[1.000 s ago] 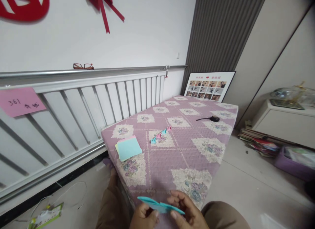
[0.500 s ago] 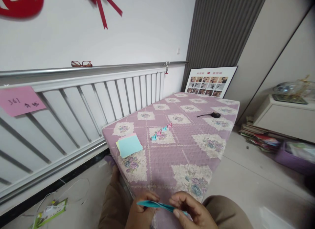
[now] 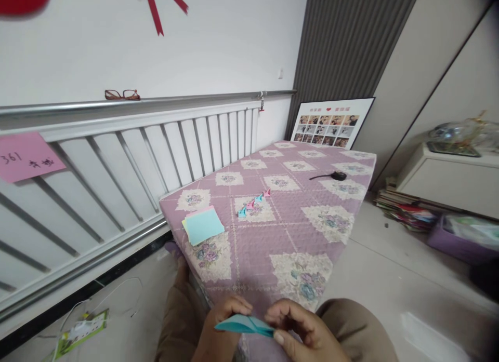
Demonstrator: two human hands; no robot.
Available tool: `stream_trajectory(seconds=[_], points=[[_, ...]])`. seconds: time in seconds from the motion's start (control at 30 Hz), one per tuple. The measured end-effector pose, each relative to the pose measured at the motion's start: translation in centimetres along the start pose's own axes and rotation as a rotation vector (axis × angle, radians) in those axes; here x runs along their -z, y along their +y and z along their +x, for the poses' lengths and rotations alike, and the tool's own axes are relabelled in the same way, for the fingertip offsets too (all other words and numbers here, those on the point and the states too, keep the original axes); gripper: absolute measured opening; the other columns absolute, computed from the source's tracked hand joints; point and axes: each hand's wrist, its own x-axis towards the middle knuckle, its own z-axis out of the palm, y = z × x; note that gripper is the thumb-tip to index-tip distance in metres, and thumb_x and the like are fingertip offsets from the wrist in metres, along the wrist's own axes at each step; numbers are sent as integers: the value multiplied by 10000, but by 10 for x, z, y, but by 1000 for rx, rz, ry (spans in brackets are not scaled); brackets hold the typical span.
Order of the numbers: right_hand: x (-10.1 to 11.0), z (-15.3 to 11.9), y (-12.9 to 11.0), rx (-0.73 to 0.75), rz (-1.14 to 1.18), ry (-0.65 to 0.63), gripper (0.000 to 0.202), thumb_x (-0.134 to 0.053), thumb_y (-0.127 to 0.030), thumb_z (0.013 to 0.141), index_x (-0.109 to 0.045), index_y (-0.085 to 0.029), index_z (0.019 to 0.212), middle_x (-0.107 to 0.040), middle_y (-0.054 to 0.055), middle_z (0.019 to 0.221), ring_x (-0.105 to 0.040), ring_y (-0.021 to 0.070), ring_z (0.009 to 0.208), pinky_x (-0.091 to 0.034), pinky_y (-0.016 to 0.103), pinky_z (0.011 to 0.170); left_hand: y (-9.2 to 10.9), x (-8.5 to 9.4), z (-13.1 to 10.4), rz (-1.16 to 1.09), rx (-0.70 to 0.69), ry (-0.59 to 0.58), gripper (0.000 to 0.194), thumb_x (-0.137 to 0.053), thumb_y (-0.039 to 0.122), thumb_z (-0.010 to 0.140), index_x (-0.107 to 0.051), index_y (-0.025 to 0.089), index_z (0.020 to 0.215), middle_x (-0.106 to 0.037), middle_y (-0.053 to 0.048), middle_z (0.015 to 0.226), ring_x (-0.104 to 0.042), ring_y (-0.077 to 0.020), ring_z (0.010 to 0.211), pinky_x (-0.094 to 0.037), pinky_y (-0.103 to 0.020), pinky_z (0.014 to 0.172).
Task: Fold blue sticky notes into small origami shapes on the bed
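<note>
A folded piece of teal paper (image 3: 245,324) is held between my two hands, low in the view above the near end of the cloth-covered table. My left hand (image 3: 222,328) grips its left side, with part of the fingers hidden behind the paper. At the right end, my right hand (image 3: 300,328) pinches the paper between thumb and fingers. Farther up the cloth, several small folded pink and blue paper pieces (image 3: 250,204) stand in a slanting row. Left of them lies a stack of square paper sheets (image 3: 205,227), light blue on top, with pink and yellow edges showing.
A purple floral cloth (image 3: 255,258) covers the table. A black spoon-like object (image 3: 338,175) lies at its far right. A white radiator (image 3: 156,170) runs along the left, with glasses (image 3: 122,94) on the pipe above. A framed photo board (image 3: 331,122) leans at the back.
The teal paper has tilted so that more of its broad face shows. Both hands stay on it and have shifted only slightly. The whole view has moved a little.
</note>
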Motion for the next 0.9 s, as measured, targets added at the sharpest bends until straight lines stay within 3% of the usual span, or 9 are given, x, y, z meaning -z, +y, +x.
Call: stream_trajectory(seconds=[0.2, 0.47, 0.63, 0.9], points=[[-1, -3, -2, -10, 11, -2, 182, -601, -366, 793, -626, -208, 881, -617, 26, 804, -561, 174, 757, -443, 276, 697, -2, 11, 3, -2, -46, -121, 483, -590, 649, 757, -699, 181, 804, -659, -80, 812, -628, -217, 788, -473, -313, 724], [-1, -4, -4, 5, -30, 10, 189, -605, -349, 774, -625, -221, 912, -628, 26, 841, -570, 180, 779, -451, 282, 719, -16, 0, -5, 36, -187, 28, 348, -601, 542, 812, -704, 210, 812, -675, -47, 801, -625, -183, 749, -456, -272, 695], [-4, -5, -8, 18, -64, 10, 188, -608, -315, 750, -626, -223, 912, -637, 27, 854, -575, 186, 790, -456, 286, 727, -1, -3, -8, 93, -119, 62, 326, -598, 515, 824, -692, 203, 809, -670, -51, 831, -611, -193, 801, -448, -290, 747], [-7, -4, -13, -5, -63, 12, 169, -609, -305, 748, -631, -223, 894, -643, 21, 853, -570, 181, 786, -449, 287, 737, 21, -3, -9, 139, -25, 7, 176, -658, 387, 813, -663, 211, 815, -662, -31, 863, -613, -178, 820, -462, -273, 737]])
